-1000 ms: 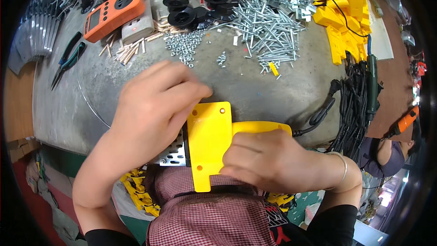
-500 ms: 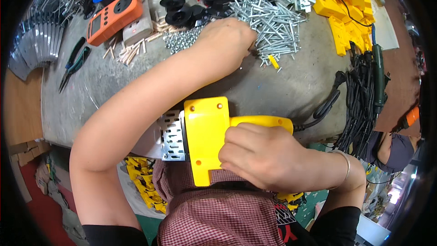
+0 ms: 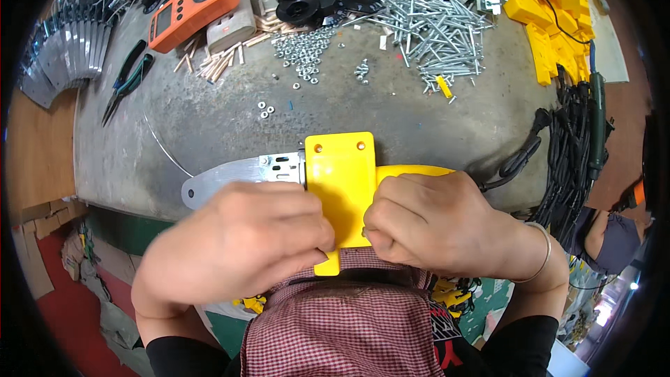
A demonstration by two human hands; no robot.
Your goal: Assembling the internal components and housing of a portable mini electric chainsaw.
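A yellow pipe welding iron (image 3: 340, 188) lies across the near edge of the bench, its flat rounded metal plate (image 3: 202, 185) pointing left behind a slotted metal guard (image 3: 285, 165). My right hand (image 3: 436, 223) is closed over the handle and the near right side of the yellow housing. At the housing's near left edge, my left hand (image 3: 262, 234) has its fingers pinched together by the narrow lower tab. Whatever is between those fingertips is hidden and slightly blurred. Two screw holes with fasteners in them show on the housing's far end.
Beyond the iron lie small nuts (image 3: 303, 49), a pile of long screws (image 3: 443, 31) and black spools (image 3: 296, 3). Pliers (image 3: 128, 84) and an orange meter (image 3: 195, 8) are at the left. Yellow housings (image 3: 548, 21) and bundled black cords (image 3: 564, 146) fill the right.
My left hand has come back from beside the screw pile to the iron's near edge, uncovering the nuts and the metal plate. My right hand stays at the handle. The view has shifted slightly.
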